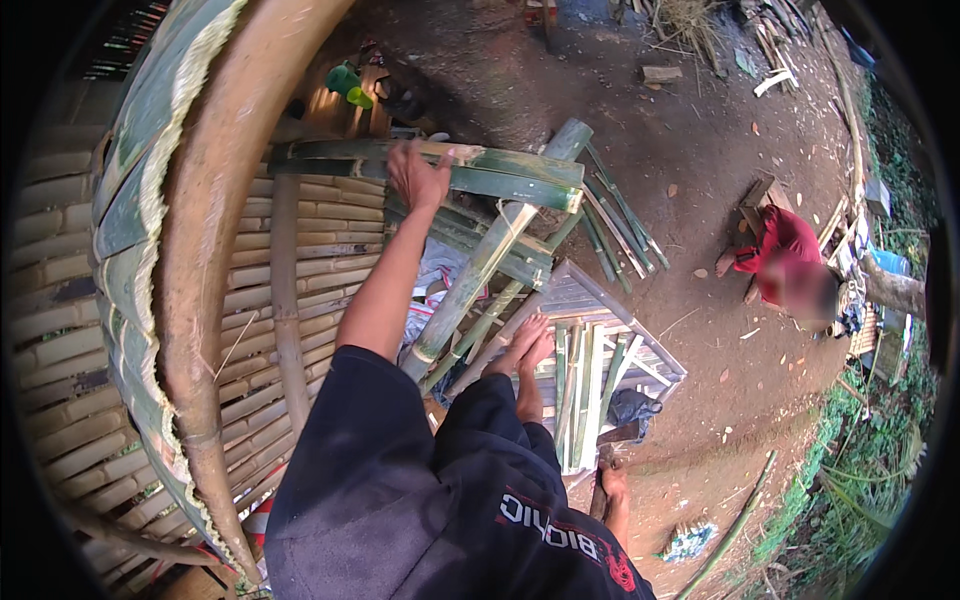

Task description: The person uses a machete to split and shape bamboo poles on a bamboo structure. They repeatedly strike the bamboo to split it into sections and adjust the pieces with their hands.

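At the upper middle, my left hand (pixel 420 176) is closed over the edge of a split green bamboo length (pixel 510 175). That length rests across a thick slanting bamboo pole (pixel 475 285), near the pole's top end. Low on the right, beside my body, my right hand (pixel 614 484) is closed around something brown that I cannot make out, partly hidden by my arm. My bare feet (pixel 525 350) stand on a wooden slatted platform (pixel 655 350). Split bamboo strips (pixel 590 390) lie on it beside a dark cloth (pixel 632 408).
A bamboo slat wall (pixel 255 350) and a thick curved pole (pixel 225 150) rise on my left. Cut bamboo pieces (pixel 620 225) lie on the earth floor. A person in red (pixel 785 250) crouches at the right. A long thin pole (pixel 735 530) lies at the lower right.
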A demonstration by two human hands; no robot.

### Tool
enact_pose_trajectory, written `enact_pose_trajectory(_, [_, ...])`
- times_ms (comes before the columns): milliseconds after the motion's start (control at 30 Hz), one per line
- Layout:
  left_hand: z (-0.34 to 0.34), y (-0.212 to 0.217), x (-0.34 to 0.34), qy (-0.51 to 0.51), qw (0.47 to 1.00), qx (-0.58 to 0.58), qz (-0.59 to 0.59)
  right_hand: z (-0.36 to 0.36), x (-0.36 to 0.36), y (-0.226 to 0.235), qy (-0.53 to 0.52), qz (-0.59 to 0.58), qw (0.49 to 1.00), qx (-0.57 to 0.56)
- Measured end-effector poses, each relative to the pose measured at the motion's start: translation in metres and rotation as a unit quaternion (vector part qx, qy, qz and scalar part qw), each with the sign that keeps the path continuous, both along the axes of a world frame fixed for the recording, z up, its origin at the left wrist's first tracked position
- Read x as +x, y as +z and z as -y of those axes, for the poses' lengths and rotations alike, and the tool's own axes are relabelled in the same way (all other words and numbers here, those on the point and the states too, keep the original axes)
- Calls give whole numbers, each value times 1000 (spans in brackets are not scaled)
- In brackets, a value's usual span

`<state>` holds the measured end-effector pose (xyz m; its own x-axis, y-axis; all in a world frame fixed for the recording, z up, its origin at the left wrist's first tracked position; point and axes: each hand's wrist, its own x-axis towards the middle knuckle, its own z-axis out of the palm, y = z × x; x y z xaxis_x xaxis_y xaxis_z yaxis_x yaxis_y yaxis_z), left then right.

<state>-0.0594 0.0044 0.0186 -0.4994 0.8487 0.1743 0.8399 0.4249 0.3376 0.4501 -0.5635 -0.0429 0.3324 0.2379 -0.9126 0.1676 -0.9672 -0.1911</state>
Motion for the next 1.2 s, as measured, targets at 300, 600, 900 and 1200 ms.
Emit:
enact_pose_trajectory(300, [0,-13,-20,-177,981,-32,76,-179,-85,128,229,36,948,218])
enact_pose_trajectory(600, [-6,-21,-27,-199,977,-20,70,-510,-241,157,423,14,776,467])
enact_pose_trajectory(900, [-3,-15,-25,-192,979,12,67,-548,-251,156,411,82,786,454])
enact_pose_trajectory(1200, [-5,-12,-22,-175,981,-6,79,-553,-243,136,503,91,744,431])
